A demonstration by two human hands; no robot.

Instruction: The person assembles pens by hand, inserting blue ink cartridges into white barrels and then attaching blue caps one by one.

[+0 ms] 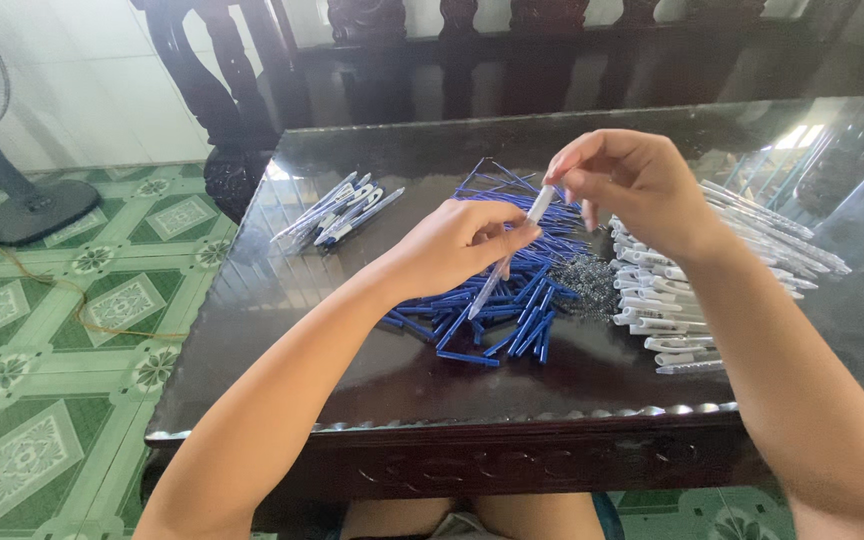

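- Pen barrel [515,243]: held above the surface [282,290], tilted, tip toward 7 o'clock.
- Your left hand [462,245] clamps its middle; your right hand [627,180] pinches its upper end.
- Step, as judged: assembly. Blue refills [497,310] lie beneath; white barrels [667,310] at 3 o'clock; finished pens [337,212] at 10 o'clock.
- Next: align parts axially.

Bright daylight fills the scene, sharp throughout. The glossy dark worktop [282,290] throws white glare toward two o'clock and mirrors the carved chair [252,90]. Edges bend slightly.
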